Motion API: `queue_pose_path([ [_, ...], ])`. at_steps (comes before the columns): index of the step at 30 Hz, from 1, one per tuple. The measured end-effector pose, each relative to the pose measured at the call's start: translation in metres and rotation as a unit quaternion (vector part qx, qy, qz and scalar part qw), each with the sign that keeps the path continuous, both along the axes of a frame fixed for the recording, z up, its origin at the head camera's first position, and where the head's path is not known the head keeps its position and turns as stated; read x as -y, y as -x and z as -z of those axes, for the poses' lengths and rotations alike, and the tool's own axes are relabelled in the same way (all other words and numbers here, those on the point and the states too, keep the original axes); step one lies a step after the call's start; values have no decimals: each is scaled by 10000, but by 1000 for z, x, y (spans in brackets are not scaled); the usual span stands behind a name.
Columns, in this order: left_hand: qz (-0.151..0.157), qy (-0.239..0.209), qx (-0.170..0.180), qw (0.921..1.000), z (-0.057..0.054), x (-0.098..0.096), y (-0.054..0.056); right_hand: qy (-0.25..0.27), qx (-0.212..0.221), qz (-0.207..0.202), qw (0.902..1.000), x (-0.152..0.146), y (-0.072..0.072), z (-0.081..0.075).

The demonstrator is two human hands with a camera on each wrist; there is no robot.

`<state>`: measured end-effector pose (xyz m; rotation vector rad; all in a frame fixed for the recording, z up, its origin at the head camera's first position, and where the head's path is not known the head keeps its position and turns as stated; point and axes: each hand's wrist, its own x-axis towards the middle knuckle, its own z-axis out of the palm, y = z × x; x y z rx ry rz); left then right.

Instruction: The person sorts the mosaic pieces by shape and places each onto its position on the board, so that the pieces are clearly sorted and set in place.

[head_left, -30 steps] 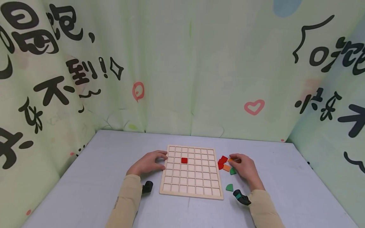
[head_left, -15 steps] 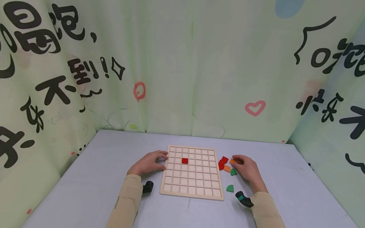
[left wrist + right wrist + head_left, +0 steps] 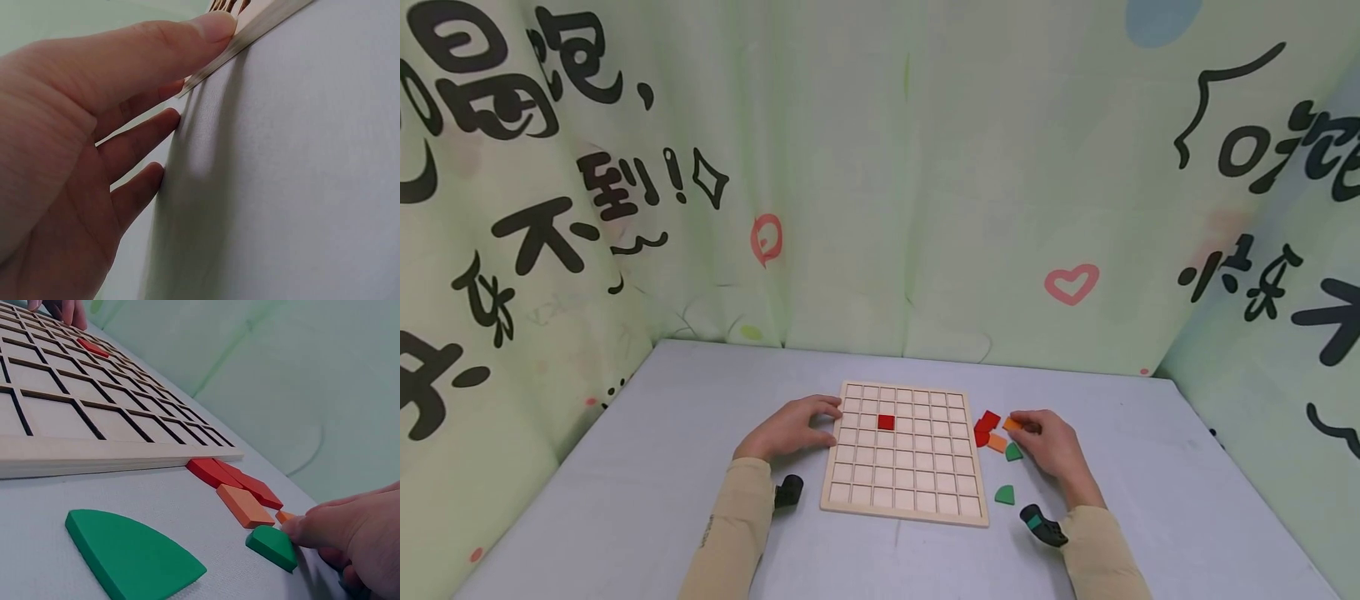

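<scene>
A wooden grid board lies flat on the table, with a red square tile in one of its cells. My left hand rests at the board's left edge, thumb and fingertips touching it, fingers spread and fairly straight. To the right of the board, my right hand pinches an orange tile between thumb and fingers; the hand covers part of it. Beside those fingers lie another orange tile and a small green tile with a curved side.
Two red tiles touch or overlap by the board's right edge. A green quarter-round tile lies nearer the front. Black wrist devices are worn on both arms. Printed curtains hang around the white table.
My right hand has shifted slightly right and toward me, with the orange tile showing a little more between its fingers. The left hand and board stay in place.
</scene>
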<state>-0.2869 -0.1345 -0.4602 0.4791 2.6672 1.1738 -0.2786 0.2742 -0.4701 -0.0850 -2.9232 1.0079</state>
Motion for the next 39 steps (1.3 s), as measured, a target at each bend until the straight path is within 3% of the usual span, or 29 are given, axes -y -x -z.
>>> queue_pose_path([
  [9,119,96,-140,9998,1,1,2,-82,-74,-54,9999,-1,1,1],
  [16,10,68,-95,9999,0,1,2,-206,-94,-179,9996,0,1,0],
  [25,12,76,-116,9999,-1,-1,2,104,108,3,9999,1,2,-5],
  [39,30,50,-95,9999,0,-1,1,406,6,-231,9989,12,-2,-18],
])
